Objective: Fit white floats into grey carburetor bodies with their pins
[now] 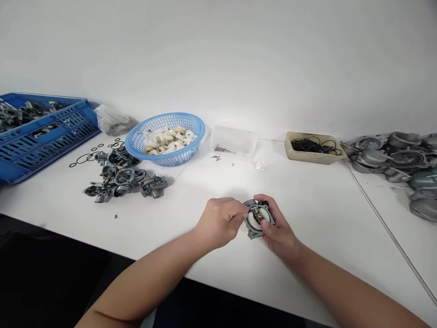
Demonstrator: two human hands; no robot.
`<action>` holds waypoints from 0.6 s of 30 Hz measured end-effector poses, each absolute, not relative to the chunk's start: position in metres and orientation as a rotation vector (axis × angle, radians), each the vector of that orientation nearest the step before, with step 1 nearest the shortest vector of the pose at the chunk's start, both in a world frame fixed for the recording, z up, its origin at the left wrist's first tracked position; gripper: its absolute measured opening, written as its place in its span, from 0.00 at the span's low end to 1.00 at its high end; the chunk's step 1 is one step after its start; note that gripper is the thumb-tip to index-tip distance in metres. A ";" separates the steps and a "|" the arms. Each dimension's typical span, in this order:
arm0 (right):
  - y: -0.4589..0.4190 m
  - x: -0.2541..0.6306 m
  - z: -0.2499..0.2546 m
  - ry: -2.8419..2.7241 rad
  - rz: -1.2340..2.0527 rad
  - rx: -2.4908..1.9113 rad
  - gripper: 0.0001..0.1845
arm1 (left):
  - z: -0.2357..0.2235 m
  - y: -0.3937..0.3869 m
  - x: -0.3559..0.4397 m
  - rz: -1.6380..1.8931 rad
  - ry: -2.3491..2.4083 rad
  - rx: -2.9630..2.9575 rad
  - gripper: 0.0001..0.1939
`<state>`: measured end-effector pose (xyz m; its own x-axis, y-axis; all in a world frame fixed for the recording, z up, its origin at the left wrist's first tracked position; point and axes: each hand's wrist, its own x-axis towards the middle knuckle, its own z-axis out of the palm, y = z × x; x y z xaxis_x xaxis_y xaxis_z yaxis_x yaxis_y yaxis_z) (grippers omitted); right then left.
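A grey metal carburetor body (255,235) is gripped in my right hand (282,234), its open bowl side facing up. My right thumb rests on its rim, and the other fingers wrap behind it. Inside the bowl sits a white float (253,222) beside small brass parts. At the carburetor's left edge, my left hand (220,222) is pinched closed near the float's hinge. Whatever lies between those fingertips is hidden or too small to make out.
More carburetors (124,180) lie at left, near black O-rings (83,158) and a blue crate (51,146). Along the back stand a blue basket (170,158) of white floats, a clear tray (235,136) with pins and a tub (316,158) of black rings. Metal bowls (375,158) are piled right.
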<state>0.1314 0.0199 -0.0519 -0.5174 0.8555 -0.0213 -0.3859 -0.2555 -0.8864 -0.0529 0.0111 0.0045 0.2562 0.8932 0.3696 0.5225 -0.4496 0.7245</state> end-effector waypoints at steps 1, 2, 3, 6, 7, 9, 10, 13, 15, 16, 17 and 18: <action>0.020 0.131 -0.052 -1.120 1.879 -0.655 0.25 | 0.003 0.010 -0.053 1.098 1.280 2.107 0.08; 0.020 0.131 -0.052 -1.119 1.880 -0.650 0.25 | 0.002 0.010 -0.053 1.112 1.275 2.125 0.08; 0.020 0.131 -0.052 -1.118 1.882 -0.648 0.25 | 0.002 0.009 -0.054 1.115 1.266 2.133 0.09; 0.020 0.131 -0.052 -1.116 1.879 -0.656 0.26 | 0.002 0.008 -0.056 1.100 1.238 2.128 0.09; 0.020 0.131 -0.051 -1.118 1.881 -0.662 0.26 | 0.003 0.008 -0.057 1.090 1.236 2.105 0.10; 0.019 0.132 -0.050 -1.126 1.886 -0.667 0.26 | 0.005 0.008 -0.057 1.056 1.253 2.002 0.10; 0.019 0.132 -0.049 -1.131 1.888 -0.667 0.27 | 0.006 0.008 -0.057 1.039 1.267 1.926 0.09; 0.019 0.132 -0.048 -1.149 1.879 -0.670 0.27 | 0.008 0.008 -0.054 1.011 1.307 1.697 0.05; 0.019 0.132 -0.047 -1.165 1.859 -0.686 0.27 | 0.008 0.007 -0.052 1.004 1.323 1.643 0.04; 0.019 0.132 -0.047 -1.181 1.850 -0.693 0.27 | 0.008 0.006 -0.052 1.000 1.330 1.654 0.03; 0.019 0.132 -0.047 -1.201 1.844 -0.695 0.27 | 0.009 0.006 -0.052 0.990 1.338 1.679 0.03; 0.019 0.132 -0.047 -1.222 1.837 -0.691 0.27 | 0.009 0.005 -0.052 0.978 1.347 1.706 0.04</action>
<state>0.1321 0.0186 -0.0469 -0.5256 0.8507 -0.0081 -0.3215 -0.2074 -0.9239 -0.0524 0.0051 0.0089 0.1585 0.9802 0.1187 0.4161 -0.1754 0.8923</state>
